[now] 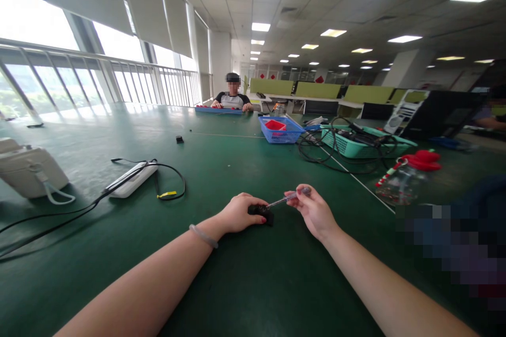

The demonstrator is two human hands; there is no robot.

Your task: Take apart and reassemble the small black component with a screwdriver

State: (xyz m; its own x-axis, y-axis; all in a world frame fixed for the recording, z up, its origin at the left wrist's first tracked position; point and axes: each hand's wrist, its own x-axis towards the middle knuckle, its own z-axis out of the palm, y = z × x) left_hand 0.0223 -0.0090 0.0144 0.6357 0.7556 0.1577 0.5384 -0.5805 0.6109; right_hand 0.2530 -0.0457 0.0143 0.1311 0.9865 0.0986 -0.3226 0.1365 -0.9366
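My left hand [241, 214] is closed around a small black block-like part [265, 214] on the green table, thumb and fingers on either side of it. Too little of the part shows to name its kind. In my right hand [315, 210] is a screwdriver [292, 196] with a clear handle and a thin metal shaft. The shaft slants down to the left, and its tip meets the top of the black part. Whether the tip sits in a screw is too small to tell.
Left lie a white power strip [134, 180], black cables and a beige bag [29, 168]. Ahead are a small black piece [179, 139] and a blue basket [280, 137]. Right stand a green basket [348, 146] with cables and a red-lidded bottle [407, 179]. A person [232, 96] sits opposite.
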